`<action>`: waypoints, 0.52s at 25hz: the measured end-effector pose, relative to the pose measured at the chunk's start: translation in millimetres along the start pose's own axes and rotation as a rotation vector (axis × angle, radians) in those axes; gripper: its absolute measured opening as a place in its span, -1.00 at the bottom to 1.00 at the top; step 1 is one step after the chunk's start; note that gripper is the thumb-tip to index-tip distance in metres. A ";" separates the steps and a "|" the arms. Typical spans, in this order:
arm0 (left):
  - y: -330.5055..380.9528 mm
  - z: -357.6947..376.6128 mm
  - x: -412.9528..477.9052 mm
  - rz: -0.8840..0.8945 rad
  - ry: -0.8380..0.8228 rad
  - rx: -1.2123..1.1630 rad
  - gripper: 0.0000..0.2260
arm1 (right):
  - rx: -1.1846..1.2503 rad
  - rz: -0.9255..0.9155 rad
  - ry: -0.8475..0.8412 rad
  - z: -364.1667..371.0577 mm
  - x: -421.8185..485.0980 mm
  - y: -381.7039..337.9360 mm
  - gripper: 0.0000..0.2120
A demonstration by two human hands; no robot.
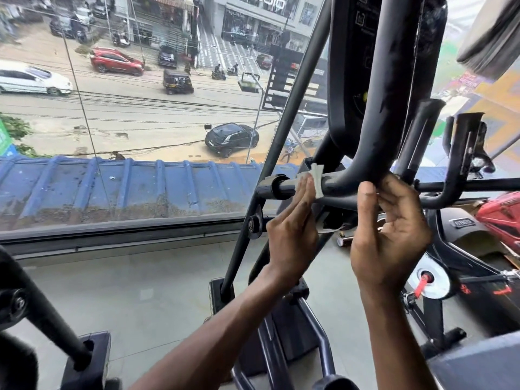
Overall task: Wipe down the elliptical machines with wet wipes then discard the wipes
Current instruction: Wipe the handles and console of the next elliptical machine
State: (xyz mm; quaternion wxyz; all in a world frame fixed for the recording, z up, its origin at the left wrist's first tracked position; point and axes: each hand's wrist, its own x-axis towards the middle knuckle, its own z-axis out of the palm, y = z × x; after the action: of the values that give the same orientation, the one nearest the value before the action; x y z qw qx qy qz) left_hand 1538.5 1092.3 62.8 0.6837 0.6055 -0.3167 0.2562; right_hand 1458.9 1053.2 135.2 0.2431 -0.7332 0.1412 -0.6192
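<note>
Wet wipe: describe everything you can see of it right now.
The wet wipe is a thin, white, crumpled sheet draped over the elliptical's black horizontal crossbar, just left of where the curved handlebar tube meets it. One corner peaks above the bar; a strip wraps down its front. The left hand presses it against the bar with straight fingers, hiding part of it. The right hand holds the curved tube and does not touch the wipe. Whether it is damp cannot be told.

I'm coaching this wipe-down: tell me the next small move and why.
Probably slide the left hand with the wet wipe leftward along the crossbar toward the collar. Its straight fingers already press the wipe onto the crossbar, while the right hand grips the curved handlebar, seemingly steadying it.
</note>
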 end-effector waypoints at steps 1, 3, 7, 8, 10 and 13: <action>13.4 -0.9 0.1 0.033 0.010 -0.053 -0.59 | 0.003 0.004 -0.013 -1.6 0.7 0.4 -0.82; 31.2 -3.2 5.0 0.068 0.012 -0.135 -0.60 | 0.005 0.014 -0.035 -5.3 2.4 1.3 -0.84; -0.6 -9.8 28.3 -0.044 -0.102 -0.040 -0.64 | 0.008 0.019 -0.070 -10.6 5.4 -0.2 -0.85; -12.8 -12.5 35.6 -0.079 -0.173 0.003 -0.67 | 0.015 0.025 -0.077 -11.0 5.1 -0.4 -0.85; -21.3 -18.9 44.5 -0.091 -0.263 0.054 -0.69 | 0.023 0.032 -0.091 -11.6 4.2 -0.6 -0.83; 14.7 -26.6 38.7 -0.033 -0.182 -0.081 -0.64 | 0.033 0.043 -0.094 -12.0 2.9 -0.2 -0.80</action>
State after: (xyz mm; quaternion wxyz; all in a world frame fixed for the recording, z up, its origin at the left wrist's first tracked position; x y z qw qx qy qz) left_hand 1556.8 1119.4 99.6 0.6802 0.6031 -0.3776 0.1759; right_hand 1447.7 1049.7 139.2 0.2748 -0.7542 0.1350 -0.5809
